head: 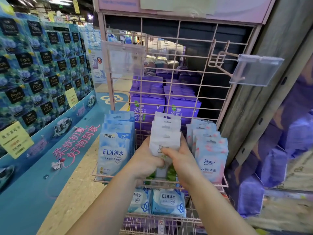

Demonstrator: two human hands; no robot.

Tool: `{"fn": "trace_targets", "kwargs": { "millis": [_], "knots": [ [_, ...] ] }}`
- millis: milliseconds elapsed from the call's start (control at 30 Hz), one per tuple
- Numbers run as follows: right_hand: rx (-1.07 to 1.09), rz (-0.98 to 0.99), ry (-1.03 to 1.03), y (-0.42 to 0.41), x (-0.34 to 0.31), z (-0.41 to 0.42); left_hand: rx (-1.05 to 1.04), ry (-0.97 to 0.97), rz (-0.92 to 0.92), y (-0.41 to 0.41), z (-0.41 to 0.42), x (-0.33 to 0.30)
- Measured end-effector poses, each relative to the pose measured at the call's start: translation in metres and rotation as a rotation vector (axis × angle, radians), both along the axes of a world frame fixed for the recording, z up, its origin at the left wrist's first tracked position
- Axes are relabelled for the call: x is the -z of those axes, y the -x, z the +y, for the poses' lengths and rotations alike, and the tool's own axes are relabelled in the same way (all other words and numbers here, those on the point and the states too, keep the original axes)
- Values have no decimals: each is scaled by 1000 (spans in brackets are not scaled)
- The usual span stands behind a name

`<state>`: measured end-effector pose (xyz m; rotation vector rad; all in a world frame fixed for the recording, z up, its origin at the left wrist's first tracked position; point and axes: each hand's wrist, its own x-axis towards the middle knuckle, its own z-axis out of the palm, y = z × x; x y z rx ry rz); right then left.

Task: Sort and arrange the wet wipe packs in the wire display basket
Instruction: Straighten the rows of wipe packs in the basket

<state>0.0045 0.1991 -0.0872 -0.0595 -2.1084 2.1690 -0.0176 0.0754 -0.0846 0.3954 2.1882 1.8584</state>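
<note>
Head view: the middle row of white wet wipe packs [165, 139] is being squared up in the wire display basket [220, 185]; its front pack is gripped from both sides, the left hand [145, 162] and right hand [182, 164] curled round it; blue packs [115, 150] stand at the basket's left edge, pink packs [210, 158] at its right; next, the pack is probably to be seated upright, flush with its row.

We see both hands at the middle row of a pink wire basket [220, 184]. Left hand [145, 162] and right hand [182, 165] grip the front white pack [165, 144] from either side, fingers curled round it. Blue packs [115, 148] stand upright in the row to the left, pink-and-blue packs [210, 158] to the right. Below, larger blue packs [168, 202] lie on a lower shelf. Purple packs [147, 106] are stacked behind the wire grid.
</note>
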Motion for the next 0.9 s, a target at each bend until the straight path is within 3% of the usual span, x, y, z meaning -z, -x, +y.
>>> {"fn": "trace_targets", "kwargs": {
  "millis": [133, 233, 333, 433, 500, 633, 767, 833, 900],
  "knots": [
    [-12, -59, -77, -8, -2, 1, -65, 104, -7, -10, -8, 1],
    [156, 12, -272, -38, -9, -5, -105, 213, 71, -35, -29, -6],
    [223, 233, -304, -77, -17, -23, -386, 122, 157, -54, -62, -8],
    [-48, 126, -348, -84, -15, -50, -731, 126, 226, -55, -95, -10],
    [-177, 46, -327, -69, -16, -64, -678, 211, 120, -43, -118, -1],
    [-228, -76, -373, -24, -23, -77, -331, 288, -53, -29, -139, 15],
    [-260, -185, -686, -6, -18, -98, -308, 213, 49, -30, -125, 27],
    [-194, -171, -713, -5, -18, -104, -288, 146, 124, -32, -117, 26],
    [-122, -91, -689, -5, -18, -104, -321, 200, 224, -31, -117, 23]
  ]
}}
